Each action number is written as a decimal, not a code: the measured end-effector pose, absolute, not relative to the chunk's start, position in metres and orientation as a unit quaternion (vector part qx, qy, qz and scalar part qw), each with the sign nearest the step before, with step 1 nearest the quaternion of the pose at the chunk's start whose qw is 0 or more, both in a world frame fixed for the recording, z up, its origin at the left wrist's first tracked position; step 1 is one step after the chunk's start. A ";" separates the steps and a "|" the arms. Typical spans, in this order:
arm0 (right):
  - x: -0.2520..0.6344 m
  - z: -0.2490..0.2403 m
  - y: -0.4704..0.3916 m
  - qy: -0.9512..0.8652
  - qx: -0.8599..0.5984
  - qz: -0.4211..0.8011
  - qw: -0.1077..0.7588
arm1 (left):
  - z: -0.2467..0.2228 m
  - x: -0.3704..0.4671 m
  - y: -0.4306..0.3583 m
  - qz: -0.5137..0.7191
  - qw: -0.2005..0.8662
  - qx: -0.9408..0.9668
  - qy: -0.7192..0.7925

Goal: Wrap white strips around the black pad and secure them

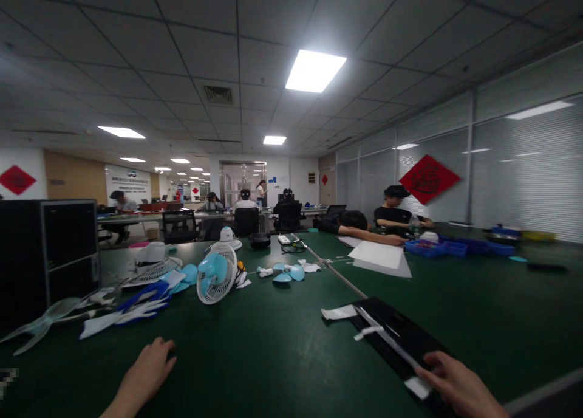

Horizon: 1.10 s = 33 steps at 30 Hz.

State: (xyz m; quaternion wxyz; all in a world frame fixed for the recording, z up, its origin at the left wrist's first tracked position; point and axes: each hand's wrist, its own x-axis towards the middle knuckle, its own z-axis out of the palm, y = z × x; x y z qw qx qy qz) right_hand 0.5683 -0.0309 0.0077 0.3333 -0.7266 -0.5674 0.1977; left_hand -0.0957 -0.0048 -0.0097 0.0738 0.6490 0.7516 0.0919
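My right hand (455, 383) is closed on the near edge of a thin, flat black panel (401, 327) that lies slanted on the green table. White strips (339, 313) stick out from the panel's far end and side, and a white patch (418, 387) shows at its near end. What exactly the panel is, I cannot make out. Over the tabletop at lower left is my left hand (148, 366), loosely bent with the thumb apart and nothing in it. White gloves with blue cuffs (125, 315) lie beyond it.
A white fan head with blue blades (217, 275) stands tilted mid-table, near loose blue blades (289, 273). A black computer case (48, 248) is at left. Across the seam lie white sheets (380, 257) and blue trays (426, 248). One person rests a head on the table; others sit farther back.
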 end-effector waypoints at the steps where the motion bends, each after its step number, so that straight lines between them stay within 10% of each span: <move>1: 0.567 0.009 -0.032 -0.560 -0.728 0.205 0.339 | -0.008 -0.096 -0.005 0.088 0.075 0.650 0.751; 18: 0.482 0.102 -0.011 -0.672 -0.588 0.074 0.445 | -0.013 -0.094 -0.003 0.096 0.048 0.648 0.754; 24: 0.435 0.089 0.066 -0.718 -0.618 -0.135 0.290 | -0.009 -0.090 -0.007 0.105 0.049 0.647 0.754; 33: 0.410 0.042 0.089 -0.752 -0.637 -0.090 0.140 | -0.001 -0.083 -0.013 0.099 0.055 0.647 0.754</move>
